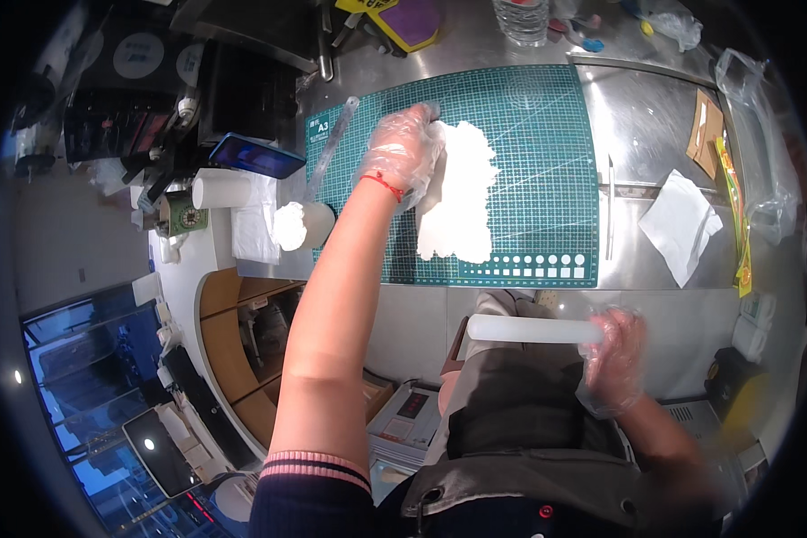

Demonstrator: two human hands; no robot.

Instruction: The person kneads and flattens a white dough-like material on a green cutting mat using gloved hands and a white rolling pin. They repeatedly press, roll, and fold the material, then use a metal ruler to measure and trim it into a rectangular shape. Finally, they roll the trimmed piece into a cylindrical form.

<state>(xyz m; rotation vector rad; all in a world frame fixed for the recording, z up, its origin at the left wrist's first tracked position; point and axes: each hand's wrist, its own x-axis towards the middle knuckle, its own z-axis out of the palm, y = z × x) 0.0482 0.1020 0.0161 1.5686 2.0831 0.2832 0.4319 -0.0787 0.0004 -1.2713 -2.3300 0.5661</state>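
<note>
Dark knit sleeve [309, 502] nearest. Right hand [615, 360], gloved, wrapped round end of rod [533, 331], apart from steel counter [637, 117]. Left hand [405, 148], gloved, fingers curled at slab [462, 193]'s upper left edge; whether pinching, cannot tell. Gentle, well-spread support probably best; thin edges could tear. Rod smooth, translucent white; slab matte, flat, ragged-edged, on gridded green mat [547, 179].

With our left hand [406, 148] we are hiding part of the white sheet [462, 197], and with our right hand [615, 354] we are covering one end of the white rod [533, 330]. Our right arm [674, 453] is looking blurry. We are losing the clear cup's [522, 23] top past the upper edge.
</note>
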